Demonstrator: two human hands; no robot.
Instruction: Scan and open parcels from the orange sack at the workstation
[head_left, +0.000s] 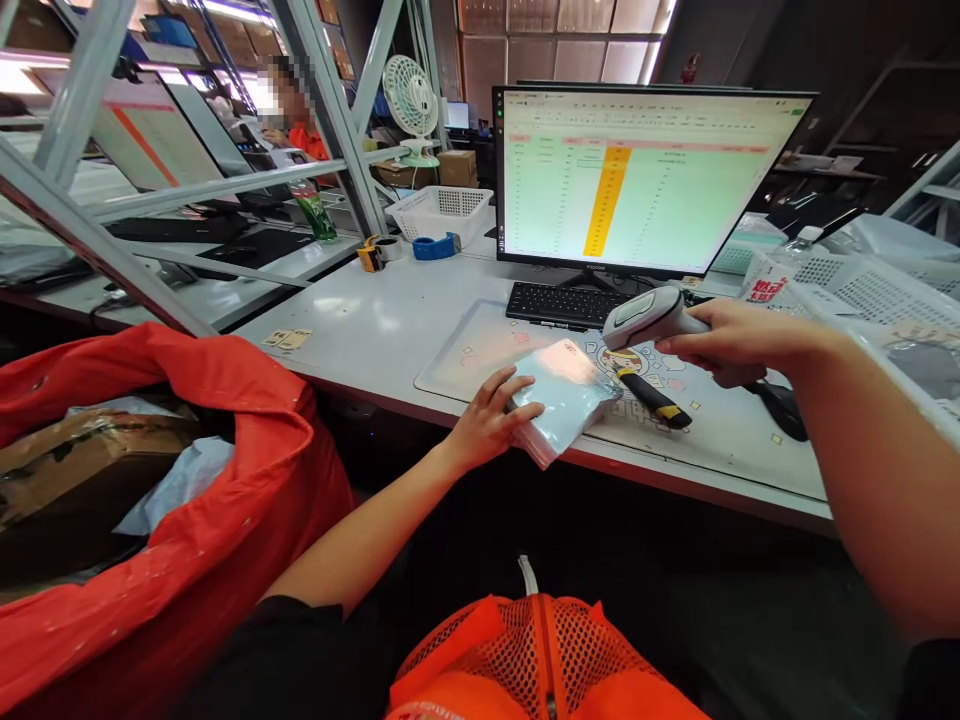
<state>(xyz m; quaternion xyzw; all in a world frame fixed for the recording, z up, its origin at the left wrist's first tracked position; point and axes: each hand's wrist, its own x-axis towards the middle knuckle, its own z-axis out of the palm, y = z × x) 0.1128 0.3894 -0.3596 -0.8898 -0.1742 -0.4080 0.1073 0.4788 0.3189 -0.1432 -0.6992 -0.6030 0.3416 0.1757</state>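
At the centre of a white bench point(352, 310), the left hand point(499, 415) grips the left edge of a flat, glossy package point(562, 395), fingers spread on top; the package's near corner juts past the bench edge. At the package's two o'clock, the right hand point(724, 340) is closed around the handle of a grey and white barcode scanner point(649, 315), its head towards nine o'clock. A black and yellow cutter point(654, 400) lies on a printed mat point(472, 345) between package and right hand. Beyond them, at twelve to one o'clock, stand a black keyboard point(562, 303) and a monitor point(637, 180) (it shows a spreadsheet with one orange column). At eight o'clock, an open red bag point(277, 480) holds a cardboard box point(90, 460).
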